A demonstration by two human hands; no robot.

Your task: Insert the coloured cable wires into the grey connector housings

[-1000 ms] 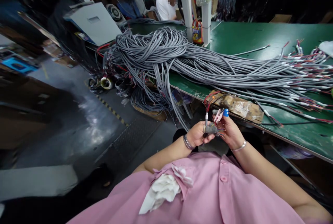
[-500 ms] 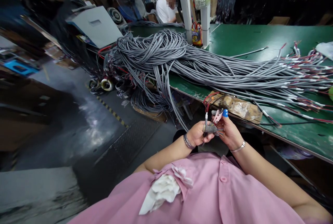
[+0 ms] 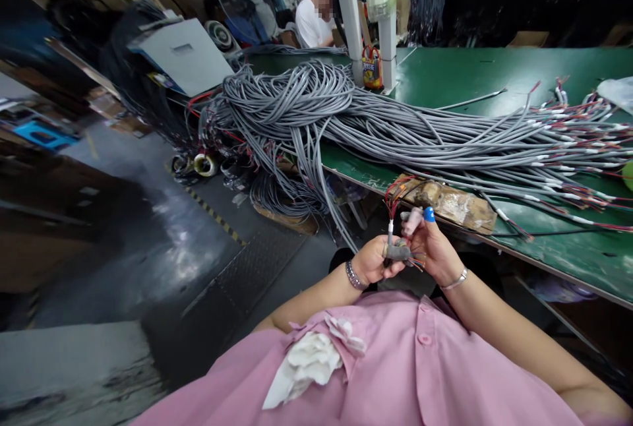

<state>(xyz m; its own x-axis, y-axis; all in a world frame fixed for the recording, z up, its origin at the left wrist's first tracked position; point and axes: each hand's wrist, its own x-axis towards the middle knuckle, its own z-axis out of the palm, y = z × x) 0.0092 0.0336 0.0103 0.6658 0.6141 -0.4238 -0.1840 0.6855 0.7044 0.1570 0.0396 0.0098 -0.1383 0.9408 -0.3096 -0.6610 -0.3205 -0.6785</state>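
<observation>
My left hand (image 3: pixel 376 260) is closed around a grey cable (image 3: pixel 390 236) near its end. A white band (image 3: pixel 390 225) circles that cable, and red and dark wires (image 3: pixel 392 207) fan out above it. A grey wrap covers my left thumb (image 3: pixel 397 252). Thin coloured wires (image 3: pixel 418 261) stick out to the right, between the two hands. My right hand (image 3: pixel 435 251) is curled close beside them, with a blue cover on its thumb (image 3: pixel 428 215) and a pale wrap on a finger (image 3: pixel 412 220). Its fingertips seem to pinch thin reddish wires, partly hidden by the fingers.
A large bundle of grey cables (image 3: pixel 395 129) lies along the green table (image 3: pixel 494 70), stripped ends to the right. A worn taped board (image 3: pixel 450 205) sits at the front edge. A white post (image 3: pixel 388 37) and a grey box (image 3: pixel 185 57) stand behind. A co-worker (image 3: pixel 311 17) sits beyond.
The fingers of my right hand have shifted slightly, and the pale-wrapped finger has turned. My left hand keeps its hold on the cable, nearly unmoved.
</observation>
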